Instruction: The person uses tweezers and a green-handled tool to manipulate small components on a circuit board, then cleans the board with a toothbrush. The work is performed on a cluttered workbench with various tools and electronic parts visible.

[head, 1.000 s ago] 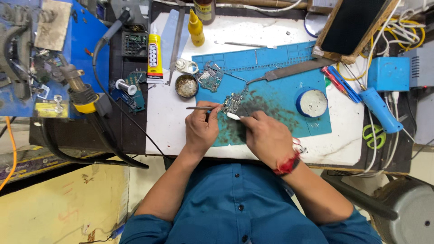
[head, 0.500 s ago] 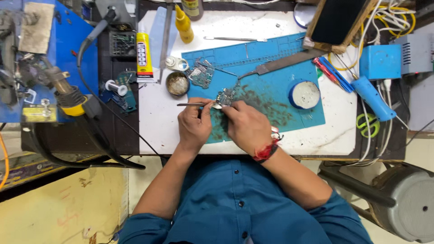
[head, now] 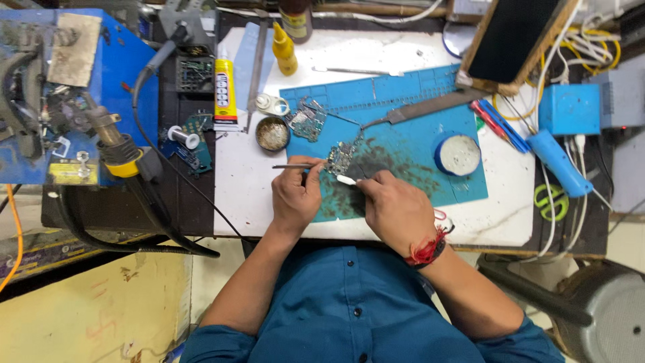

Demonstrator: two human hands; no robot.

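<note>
Small circuit board point(head: 340, 159) lying on the blue work mat point(head: 403, 128), just ahead of both hands and between them. Left hand point(head: 295, 196), fingers pinched shut on slim metal tweezers point(head: 290, 166); the tweezers' long axis runs crosswise, tips toward the board's near-left edge. Right hand point(head: 396, 210), fingers closed around a white-tipped tool point(head: 347, 180) that slants up-left to the board's near edge. Both hands are about equally close to the board. Beyond the left hand: a round tin point(head: 273, 134) holding a dull grey-brown paste, and a second circuit board point(head: 308, 119). Off to the right of the right hand: a blue-rimmed round pot point(head: 457, 155) with pale contents. The white desk point(head: 248, 195) carries all.
</note>
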